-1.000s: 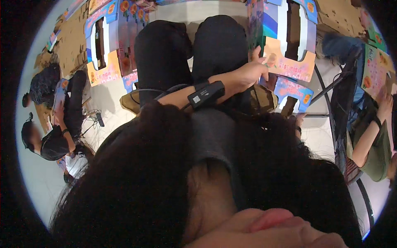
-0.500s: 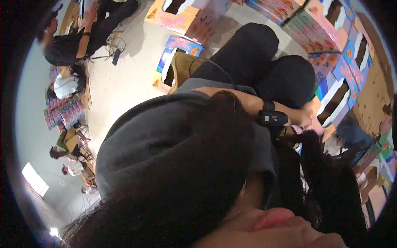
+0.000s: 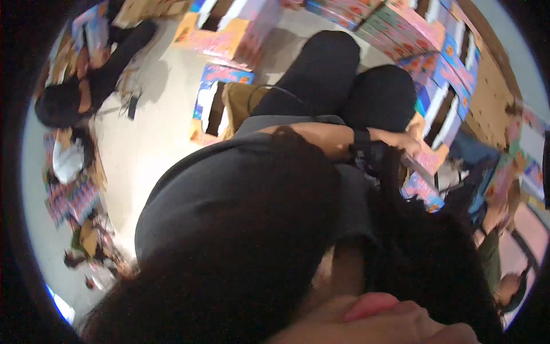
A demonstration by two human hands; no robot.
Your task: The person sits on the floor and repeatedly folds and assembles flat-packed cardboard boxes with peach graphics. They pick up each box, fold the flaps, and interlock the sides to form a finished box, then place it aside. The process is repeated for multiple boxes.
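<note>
My left hand (image 3: 405, 141) reaches across my lap to the right, a dark strap and device on its wrist. Its fingers, partly blurred, close at the near edge of a printed carton (image 3: 429, 159) in pink, orange and blue with a white-edged slot. Just below the hand, another blue-and-pink printed panel (image 3: 423, 192) shows behind dark hair. My right hand is out of sight; hair and my own body cover that side.
Printed cartons (image 3: 412, 34) are stacked beyond my knees; another carton (image 3: 215, 74) stands left beside a tan bag-like thing (image 3: 235, 109). Brown board (image 3: 490, 109) rises at the right. A seated person (image 3: 63, 103) is far left, another person's hand (image 3: 495, 215) at lower right.
The whole view has shifted, carrying the cartons and my knees leftward. A person at the lower right has come into view. The panel below my left hand now shows more.
</note>
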